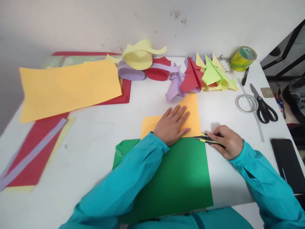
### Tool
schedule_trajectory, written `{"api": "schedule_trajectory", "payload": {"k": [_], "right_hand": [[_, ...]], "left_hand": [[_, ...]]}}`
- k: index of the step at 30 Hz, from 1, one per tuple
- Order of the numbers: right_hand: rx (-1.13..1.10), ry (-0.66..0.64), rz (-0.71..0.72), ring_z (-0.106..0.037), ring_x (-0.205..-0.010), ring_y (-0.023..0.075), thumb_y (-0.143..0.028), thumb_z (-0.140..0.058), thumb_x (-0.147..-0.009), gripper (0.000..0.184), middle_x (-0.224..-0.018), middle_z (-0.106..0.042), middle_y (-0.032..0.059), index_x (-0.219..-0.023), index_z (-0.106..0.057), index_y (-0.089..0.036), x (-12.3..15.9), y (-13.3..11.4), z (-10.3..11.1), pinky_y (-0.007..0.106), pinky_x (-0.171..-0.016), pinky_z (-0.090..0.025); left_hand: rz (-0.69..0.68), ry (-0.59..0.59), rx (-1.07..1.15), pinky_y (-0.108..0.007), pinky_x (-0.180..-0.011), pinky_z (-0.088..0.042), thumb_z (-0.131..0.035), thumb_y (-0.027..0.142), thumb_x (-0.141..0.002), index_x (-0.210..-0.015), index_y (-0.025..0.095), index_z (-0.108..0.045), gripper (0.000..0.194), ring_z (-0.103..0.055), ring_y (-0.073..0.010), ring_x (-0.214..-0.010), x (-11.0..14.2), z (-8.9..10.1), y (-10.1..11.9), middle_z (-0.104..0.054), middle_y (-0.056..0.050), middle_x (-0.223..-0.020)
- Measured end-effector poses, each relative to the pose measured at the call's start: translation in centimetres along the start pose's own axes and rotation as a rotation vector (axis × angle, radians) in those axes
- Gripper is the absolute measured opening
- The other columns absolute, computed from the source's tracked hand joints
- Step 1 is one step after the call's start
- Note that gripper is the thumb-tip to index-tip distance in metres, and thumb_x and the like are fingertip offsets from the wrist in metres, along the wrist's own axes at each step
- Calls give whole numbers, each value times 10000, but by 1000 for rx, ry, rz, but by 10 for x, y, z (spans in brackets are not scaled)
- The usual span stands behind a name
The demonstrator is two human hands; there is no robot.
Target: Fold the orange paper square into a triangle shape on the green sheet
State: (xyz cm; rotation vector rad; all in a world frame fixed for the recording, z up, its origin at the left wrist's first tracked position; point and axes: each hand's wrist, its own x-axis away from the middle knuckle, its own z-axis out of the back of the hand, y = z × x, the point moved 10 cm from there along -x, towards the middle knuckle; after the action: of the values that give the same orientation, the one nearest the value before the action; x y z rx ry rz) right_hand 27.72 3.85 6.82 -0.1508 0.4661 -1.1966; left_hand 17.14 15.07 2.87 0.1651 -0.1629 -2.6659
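My left hand [172,124] lies flat, fingers stretched out, pressing down a folded orange paper [192,109] on the white table [95,140]. My right hand [226,141] is closed round a yellow and black utility knife [202,139], whose blade points left along the orange paper's lower edge. A green sheet [176,178] lies under the orange paper, towards me. Both arms wear teal sleeves.
A large orange sheet [69,87] over red sheets [35,152] covers the left side. Paper rings [140,62] and folded paper planes [197,76] line the wall. At right lie tape rolls [243,58], scissors [264,106], a ruler [254,116] and a black phone [288,163].
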Motion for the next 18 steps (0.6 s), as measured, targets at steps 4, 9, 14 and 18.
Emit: {"api": "schedule_trajectory", "payload": {"k": [4, 9, 14, 18], "right_hand": [[10, 3, 9, -462, -786, 197, -269, -504, -887, 363, -878, -519, 94, -1217, -576, -139, -1, -2, -3, 337, -665, -437], [3, -9, 9, -464, -788, 195, -274, -488, -893, 354, -877, -518, 89, -1212, -580, -151, -1, -3, -2, 331, -660, -439], [-24, -10, 26, -454, -771, 189, -273, -473, -901, 336, -865, -514, 82, -1195, -588, -157, 0, -4, 2, 333, -657, -431], [-16, -7, 26, -454, -775, 191, -269, -485, -894, 339, -867, -515, 88, -1187, -593, -139, -1, -3, 2, 331, -657, -432]], "left_hand": [[2, -5, 5, -502, -1117, -225, -285, 539, -944, -1432, 139, -330, 633, -230, -313, -1395, 0, 0, 0, -296, -125, -1505], [3, -12, 8, -507, -1116, -227, -279, 539, -945, -1434, 139, -326, 634, -222, -312, -1398, 0, 1, 0, -293, -126, -1506], [7, -8, 3, -502, -1119, -223, -282, 540, -945, -1431, 136, -333, 633, -222, -310, -1398, 0, 1, 0, -293, -121, -1507], [4, -2, 7, -502, -1118, -222, -289, 536, -945, -1432, 139, -330, 630, -225, -308, -1397, 0, 1, 0, -296, -122, -1506]]}}
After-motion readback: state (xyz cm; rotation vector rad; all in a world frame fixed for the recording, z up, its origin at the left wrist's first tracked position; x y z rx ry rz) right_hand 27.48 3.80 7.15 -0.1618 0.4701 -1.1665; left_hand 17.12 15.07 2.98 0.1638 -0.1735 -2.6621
